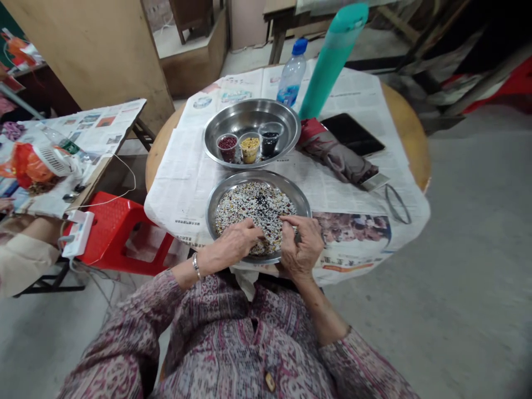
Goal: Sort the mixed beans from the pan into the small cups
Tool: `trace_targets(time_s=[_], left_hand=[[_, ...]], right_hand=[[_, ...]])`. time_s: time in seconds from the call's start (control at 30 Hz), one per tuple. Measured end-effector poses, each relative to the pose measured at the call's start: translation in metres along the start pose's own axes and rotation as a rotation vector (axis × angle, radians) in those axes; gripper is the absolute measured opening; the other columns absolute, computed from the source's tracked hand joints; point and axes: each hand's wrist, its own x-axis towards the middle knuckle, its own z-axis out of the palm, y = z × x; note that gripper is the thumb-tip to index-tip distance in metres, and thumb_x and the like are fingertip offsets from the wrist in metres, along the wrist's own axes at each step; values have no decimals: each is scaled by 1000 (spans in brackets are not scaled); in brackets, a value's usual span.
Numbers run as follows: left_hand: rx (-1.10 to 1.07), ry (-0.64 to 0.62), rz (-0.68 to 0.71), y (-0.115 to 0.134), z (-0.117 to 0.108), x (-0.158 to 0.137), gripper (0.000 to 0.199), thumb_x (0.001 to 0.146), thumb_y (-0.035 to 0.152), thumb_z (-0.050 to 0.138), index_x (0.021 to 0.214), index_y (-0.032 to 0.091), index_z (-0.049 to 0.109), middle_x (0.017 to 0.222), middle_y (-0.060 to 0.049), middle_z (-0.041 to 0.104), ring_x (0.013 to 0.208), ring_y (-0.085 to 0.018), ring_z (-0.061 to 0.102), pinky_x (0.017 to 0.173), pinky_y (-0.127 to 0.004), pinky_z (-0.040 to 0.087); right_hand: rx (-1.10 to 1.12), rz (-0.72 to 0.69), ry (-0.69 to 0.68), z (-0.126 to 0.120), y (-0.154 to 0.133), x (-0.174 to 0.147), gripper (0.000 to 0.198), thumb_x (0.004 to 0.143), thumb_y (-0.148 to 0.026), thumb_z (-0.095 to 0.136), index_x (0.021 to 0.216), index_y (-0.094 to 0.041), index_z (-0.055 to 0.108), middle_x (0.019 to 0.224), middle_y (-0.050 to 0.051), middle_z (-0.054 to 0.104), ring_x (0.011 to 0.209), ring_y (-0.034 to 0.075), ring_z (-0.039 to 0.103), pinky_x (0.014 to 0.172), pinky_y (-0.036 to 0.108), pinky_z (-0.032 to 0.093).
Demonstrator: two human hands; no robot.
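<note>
A round steel plate [211, 221] in front of me holds a spread of mixed grains and beans [249, 208], white, black, yellow and dark red. My left hand [239, 241] reaches over its near edge, fingers curled down into the grains; whatever they grip is hidden. At the near right rim, my right hand [302, 244] has thumb and forefinger brought together over the grains, anything between them being too small to name. Behind the plate, a deeper steel basin [253, 111] contains plastic cups of red beans [227, 148], yellow beans [249, 148] and black beans [270, 141].
Newspaper [183, 166] covers the round table. Toward the back stand a water bottle [292, 72] and a tall teal bottle [332, 64]. A folded umbrella [336, 152] and a dark tablet [353, 134] lie at right. Left are a red stool [120, 233] and a power strip [78, 233].
</note>
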Motion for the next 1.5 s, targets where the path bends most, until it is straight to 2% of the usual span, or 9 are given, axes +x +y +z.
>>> trace_targets(time_s=[0.13, 0.27, 0.43, 0.53, 0.67, 0.93, 1.07, 1.27, 1.5], left_hand=[[57, 60, 32, -3, 5, 36, 27, 95, 5, 41, 105, 17, 62, 104, -6, 58, 94, -17, 57, 83, -32, 53], [153, 234, -104, -26, -6, 49, 31, 95, 3, 40, 108, 18, 64, 113, -8, 58, 105, -20, 55, 89, -34, 53], [199, 330, -267, -50, -10, 24, 21, 98, 19, 53, 116, 18, 63, 121, -10, 57, 113, -25, 53, 96, -42, 52], [178, 279, -180, -41, -6, 4, 25, 98, 32, 59, 119, 20, 63, 122, -10, 57, 114, -25, 54, 102, -46, 50], [80, 228, -8, -18, -1, -12, 20, 103, 29, 50, 107, 21, 68, 114, -5, 60, 112, -18, 56, 108, -39, 44], [169, 446, -14, -40, 11, -31, 32, 103, 35, 48, 83, 19, 66, 86, -2, 65, 88, -17, 58, 91, -35, 47], [130, 516, 54, -52, 21, -39, 36, 103, 27, 44, 71, 20, 60, 75, 0, 64, 78, -14, 57, 100, -36, 45], [67, 642, 101, -57, 33, -38, 38, 101, 22, 42, 67, 19, 58, 70, -1, 62, 74, -14, 57, 102, -36, 45], [45, 735, 139, -59, 37, -38, 34, 100, 21, 46, 67, 19, 56, 72, -1, 62, 74, -14, 58, 102, -35, 45]], right_hand=[[3, -15, 8, 1, 2, -1, 17, 92, -26, 53, 89, -22, 70, 87, 4, 74, 84, 20, 67, 85, 39, 49], [9, -14, 10, 1, 1, -1, 17, 93, -25, 54, 89, -21, 70, 86, 4, 74, 85, 20, 67, 85, 39, 49], [19, 5, 4, 0, -1, 0, 17, 92, -25, 55, 89, -22, 70, 87, 4, 73, 86, 20, 67, 84, 39, 50], [21, 7, -1, 0, -1, 1, 17, 92, -25, 54, 88, -22, 70, 86, 4, 73, 85, 20, 67, 84, 39, 50], [18, 8, -12, -1, 0, 0, 17, 92, -25, 54, 89, -22, 70, 87, 4, 73, 86, 20, 67, 84, 39, 49], [-6, -74, -20, -2, 5, -3, 15, 93, -22, 56, 91, -20, 71, 87, 5, 74, 84, 20, 66, 83, 38, 50], [-101, -93, -131, -6, 6, -2, 18, 93, -25, 56, 93, -20, 72, 90, 7, 75, 86, 21, 66, 85, 40, 49], [-262, -187, -468, -12, -1, 25, 22, 93, -31, 56, 95, -19, 74, 92, 8, 76, 86, 22, 67, 83, 37, 51], [-345, -246, -732, 22, -13, 58, 24, 94, -29, 52, 95, -21, 75, 97, 8, 76, 94, 24, 68, 87, 37, 52]])
